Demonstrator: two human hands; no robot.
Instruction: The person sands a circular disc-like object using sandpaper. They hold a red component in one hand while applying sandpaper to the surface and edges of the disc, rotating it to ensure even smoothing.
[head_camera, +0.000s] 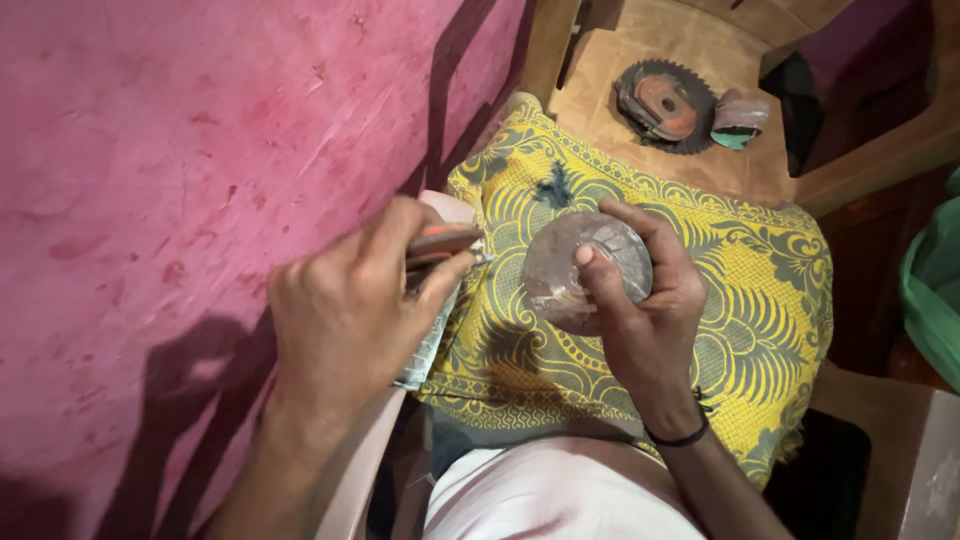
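The right hand (640, 300) grips a round disc (585, 270) face-up, while left hand (350, 310) fingers pinch an orange-handled tool (443, 243) pointing right.

Yellow patterned cloth (740, 300) over lap

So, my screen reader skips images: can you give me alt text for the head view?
A right hand holds a round grey disc over a yellow patterned cloth, while the left hand pinches a small orange-handled tool beside a pink wall.
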